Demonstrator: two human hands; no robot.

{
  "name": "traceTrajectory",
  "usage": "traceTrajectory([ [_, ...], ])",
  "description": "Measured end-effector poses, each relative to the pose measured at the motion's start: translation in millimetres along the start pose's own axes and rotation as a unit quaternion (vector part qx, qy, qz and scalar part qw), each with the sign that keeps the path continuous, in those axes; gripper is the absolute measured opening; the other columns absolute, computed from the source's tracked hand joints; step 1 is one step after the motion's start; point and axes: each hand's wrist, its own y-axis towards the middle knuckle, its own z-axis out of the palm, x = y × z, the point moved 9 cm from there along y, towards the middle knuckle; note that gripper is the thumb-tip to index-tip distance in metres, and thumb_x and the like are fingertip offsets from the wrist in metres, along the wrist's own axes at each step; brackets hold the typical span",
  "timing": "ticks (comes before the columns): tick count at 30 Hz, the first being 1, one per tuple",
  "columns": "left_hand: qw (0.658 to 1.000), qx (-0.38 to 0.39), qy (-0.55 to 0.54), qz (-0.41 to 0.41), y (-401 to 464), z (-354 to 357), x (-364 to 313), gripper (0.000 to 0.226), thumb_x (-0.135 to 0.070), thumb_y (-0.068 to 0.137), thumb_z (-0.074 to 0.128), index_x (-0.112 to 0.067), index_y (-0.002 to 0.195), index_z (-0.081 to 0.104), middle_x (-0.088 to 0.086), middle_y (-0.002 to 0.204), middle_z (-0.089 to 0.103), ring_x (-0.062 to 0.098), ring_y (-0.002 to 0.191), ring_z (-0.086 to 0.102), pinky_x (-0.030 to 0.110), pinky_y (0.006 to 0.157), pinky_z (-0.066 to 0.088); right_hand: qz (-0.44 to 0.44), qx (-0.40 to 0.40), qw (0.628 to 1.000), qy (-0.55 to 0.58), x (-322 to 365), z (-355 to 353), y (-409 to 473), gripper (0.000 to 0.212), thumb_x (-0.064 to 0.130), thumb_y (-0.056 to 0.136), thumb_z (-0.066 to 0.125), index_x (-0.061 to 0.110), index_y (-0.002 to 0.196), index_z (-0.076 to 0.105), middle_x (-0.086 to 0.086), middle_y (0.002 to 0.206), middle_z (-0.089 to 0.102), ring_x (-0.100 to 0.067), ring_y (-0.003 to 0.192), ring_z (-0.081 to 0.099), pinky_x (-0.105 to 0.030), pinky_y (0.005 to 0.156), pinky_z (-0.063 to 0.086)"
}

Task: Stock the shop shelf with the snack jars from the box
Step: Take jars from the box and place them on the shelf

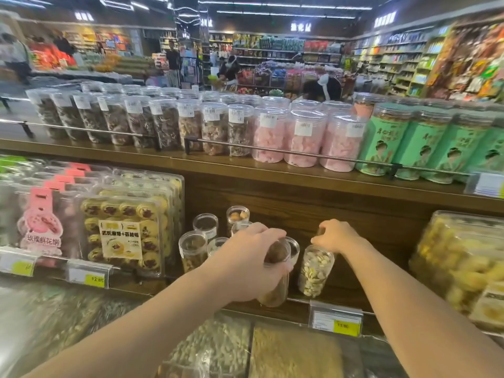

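My left hand (246, 261) grips a clear jar of brown snacks (276, 274) at the front of the middle shelf (351, 279). Right beside it, my right hand (336, 236) holds the top of a tilted clear jar of pale nuts (315, 271). Several more clear jars stand behind and to the left, among them a nut jar (193, 251), a dark-filled jar (206, 225) and a jar with round snacks (237, 215). The box is not in view.
Cookie trays (122, 236) fill the shelf's left side, and a yellow snack tub (461, 260) stands at right. The top shelf (245, 165) carries rows of jars behind a metal rail (300, 154). Bagged goods (218, 347) lie below. Price tags (336, 321) line the edge. People stand in the aisles beyond.
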Motion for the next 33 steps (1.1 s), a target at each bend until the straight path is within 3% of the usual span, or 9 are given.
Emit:
traceTrajectory([
  [7, 1.0, -0.018, 0.003, 0.008, 41.0, -21.8, -8.2, 0.062, -0.049, 0.096, 0.061, -0.035, 0.152, 0.039, -0.01, 0.147, 0.045, 0.015, 0.131, 0.047, 0.03, 0.103, 0.041, 0.027, 0.029, 0.999, -0.007, 2.0, -5.7, 0.3, 0.034, 0.038, 0.09, 0.074, 0.019, 0.118, 0.069, 0.002, 0.089, 0.058, -0.012, 0.074, 0.057, -0.023, 0.054, 0.042],
  [10, 0.999, -0.036, 0.015, 0.011, 72.3, -36.9, -10.7, 0.063, -0.049, 0.095, 0.062, -0.03, 0.151, 0.042, -0.005, 0.142, 0.049, 0.018, 0.129, 0.049, 0.031, 0.102, 0.041, 0.044, 0.047, 0.998, -0.021, 3.4, -6.4, 0.3, 0.04, 0.041, 0.09, 0.073, 0.019, 0.124, 0.067, 0.0, 0.098, 0.06, -0.015, 0.083, 0.058, -0.027, 0.064, 0.045],
  [17, 0.999, -0.032, 0.024, -0.024, 144.8, -17.5, 7.3, 0.057, -0.041, 0.091, 0.068, -0.024, 0.142, 0.049, 0.005, 0.135, 0.048, 0.028, 0.121, 0.054, 0.032, 0.102, 0.043, 0.03, 0.004, 0.999, -0.009, -1.9, -4.6, 3.6, 0.039, 0.013, 0.095, 0.068, 0.012, 0.133, 0.059, -0.007, 0.12, 0.066, -0.022, 0.105, 0.065, -0.031, 0.088, 0.055],
  [23, 0.999, -0.011, 0.021, -0.042, 170.7, 30.3, 28.7, 0.065, -0.039, 0.095, 0.064, -0.023, 0.153, 0.039, 0.007, 0.142, 0.046, 0.031, 0.128, 0.051, 0.044, 0.107, 0.047, 0.07, 0.032, 0.997, 0.024, -4.6, -2.7, 3.5, 0.063, 0.028, 0.091, 0.074, 0.019, 0.147, 0.047, -0.008, 0.133, 0.058, -0.026, 0.117, 0.061, -0.037, 0.096, 0.054],
  [30, 0.995, 0.001, 0.036, -0.089, 184.3, 46.5, 56.5, 0.066, -0.034, 0.095, 0.064, -0.023, 0.154, 0.037, 0.008, 0.147, 0.042, 0.034, 0.136, 0.042, 0.046, 0.111, 0.044, 0.044, 0.017, 0.997, -0.066, 0.7, -13.2, -8.5, 0.043, 0.014, 0.098, 0.062, 0.011, 0.14, 0.05, -0.011, 0.127, 0.061, -0.026, 0.114, 0.062, -0.031, 0.083, 0.049],
  [33, 0.995, 0.002, 0.032, -0.09, 183.3, 48.0, 58.7, 0.066, -0.033, 0.096, 0.064, -0.024, 0.155, 0.036, 0.007, 0.149, 0.041, 0.033, 0.138, 0.041, 0.044, 0.111, 0.042, 0.033, 0.048, 0.994, -0.094, 7.9, -16.9, -10.8, 0.041, 0.016, 0.099, 0.061, 0.009, 0.138, 0.052, -0.01, 0.123, 0.061, -0.021, 0.097, 0.059, -0.027, 0.076, 0.045],
])
